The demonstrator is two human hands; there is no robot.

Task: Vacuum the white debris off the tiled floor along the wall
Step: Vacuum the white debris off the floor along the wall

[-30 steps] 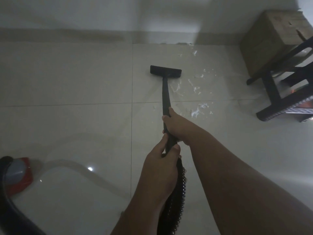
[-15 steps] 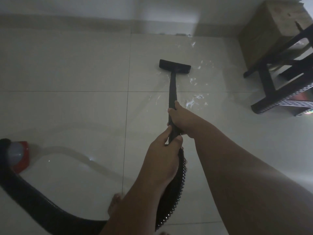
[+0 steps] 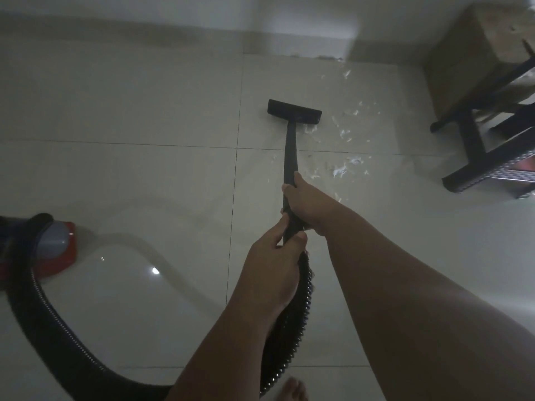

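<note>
2 hands, left hand and right hand, fingers wrapped round the vacuum wand; mid-sweep, steer the floor nozzle right onto the white debris.

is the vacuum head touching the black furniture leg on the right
Apart. The head view shows the vacuum head well left of the black furniture leg, with bare tile and scattered white debris between them.

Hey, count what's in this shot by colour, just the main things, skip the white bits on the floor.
Black: 3 (vacuum wand and head, ribbed hose, furniture frame)
Red: 1 (vacuum body)
Brown: 1 (wooden block)
Total: 5
</note>
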